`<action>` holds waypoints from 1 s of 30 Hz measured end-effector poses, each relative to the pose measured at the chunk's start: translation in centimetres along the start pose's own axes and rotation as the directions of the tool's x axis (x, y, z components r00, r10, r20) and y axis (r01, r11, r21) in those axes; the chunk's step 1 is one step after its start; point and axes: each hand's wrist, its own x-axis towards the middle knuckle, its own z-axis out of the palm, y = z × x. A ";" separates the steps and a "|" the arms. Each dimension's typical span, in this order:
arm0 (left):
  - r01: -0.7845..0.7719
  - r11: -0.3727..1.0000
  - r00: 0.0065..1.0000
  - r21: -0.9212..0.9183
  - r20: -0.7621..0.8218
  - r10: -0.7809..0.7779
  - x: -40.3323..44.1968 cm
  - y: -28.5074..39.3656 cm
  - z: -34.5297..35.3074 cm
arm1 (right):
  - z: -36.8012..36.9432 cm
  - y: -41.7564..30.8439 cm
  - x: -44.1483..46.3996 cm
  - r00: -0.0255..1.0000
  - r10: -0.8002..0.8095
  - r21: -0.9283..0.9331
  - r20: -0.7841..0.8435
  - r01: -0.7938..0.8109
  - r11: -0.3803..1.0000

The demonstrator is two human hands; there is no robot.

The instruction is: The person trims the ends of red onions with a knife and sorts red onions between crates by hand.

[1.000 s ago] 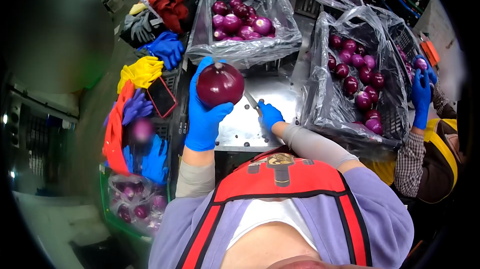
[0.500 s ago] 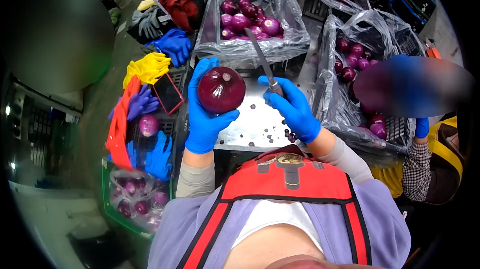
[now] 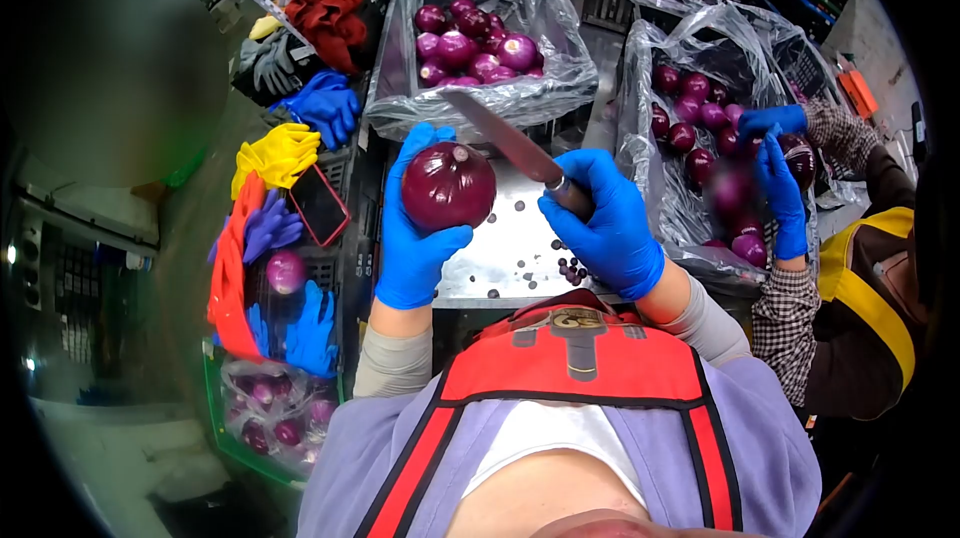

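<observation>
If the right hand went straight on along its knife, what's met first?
The right hand, knife leading, would likely meet the plastic-lined onion crate ahead; depth is unclear, so it might pass over.

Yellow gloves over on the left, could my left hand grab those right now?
Probably not while your left hand holds the large purple onion. Otherwise the way looks free: the yellow gloves lie uncovered, with a phone beside them.
</observation>
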 end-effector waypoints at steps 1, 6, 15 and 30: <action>0.024 0.999 1.000 -0.020 -0.009 -0.024 -0.1 -0.1 0.1 | 0.1 0.1 0.1 1.000 0.001 -0.001 -0.002 -0.001 1.000; -0.021 1.000 1.000 0.017 0.012 0.021 0.3 -1.1 -0.1 | 0.8 0.8 1.4 0.870 -0.494 -0.494 0.006 0.432 0.755; -0.096 0.991 0.995 0.096 0.005 0.096 0.2 -1.8 0.3 | 1.6 1.2 1.6 0.907 -0.411 -0.616 0.087 0.374 0.693; -0.129 0.977 0.992 0.171 0.031 0.125 0.6 -2.0 0.4 | 1.6 1.5 2.3 0.903 -0.418 -0.673 0.095 0.368 0.642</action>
